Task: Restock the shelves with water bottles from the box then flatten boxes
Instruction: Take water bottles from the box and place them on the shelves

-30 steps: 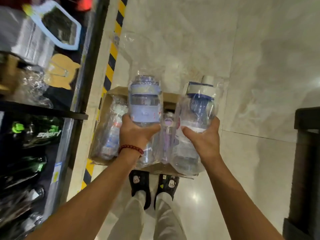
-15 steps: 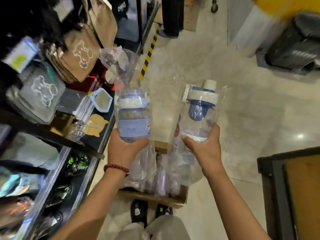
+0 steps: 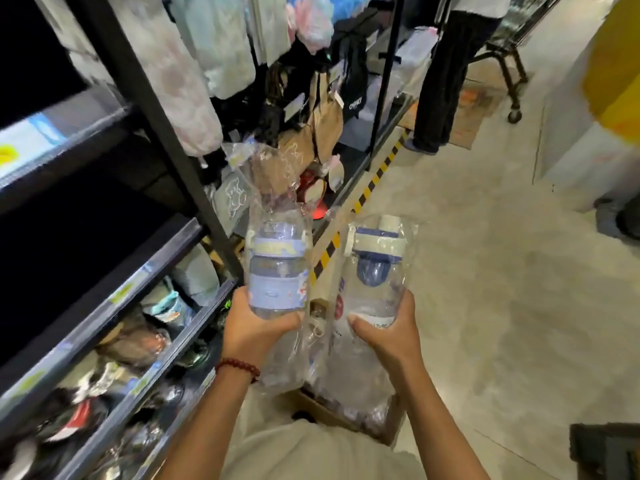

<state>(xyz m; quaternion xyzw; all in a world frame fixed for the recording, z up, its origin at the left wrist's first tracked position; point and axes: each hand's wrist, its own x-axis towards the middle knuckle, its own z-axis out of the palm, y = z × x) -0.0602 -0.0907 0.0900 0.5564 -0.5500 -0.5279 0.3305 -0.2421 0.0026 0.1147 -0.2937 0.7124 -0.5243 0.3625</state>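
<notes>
Left hand [image 3: 258,329] grips the lower body of a pale blue-banded water bottle [image 3: 277,275], fingers and thumb curled round it; a red bead bracelet [image 3: 239,367] sits on that wrist. Right hand [image 3: 384,336] grips a second, clear bottle with a dark blue lid [image 3: 375,271] in the same manner. Both bottles are upright, side by side, each sealed in a clear plastic bag, raised in front of the chest and not touching each other. The cardboard box [image 3: 349,415] lies on the floor directly below the hands, largely screened by the bags and forearms; its contents show only as crumpled plastic. The shelves [image 3: 114,306] stand to the left, stocked with wrapped goods too blurred to identify. A person's legs [image 3: 438,95] stand further along the aisle, cut off above.
</notes>
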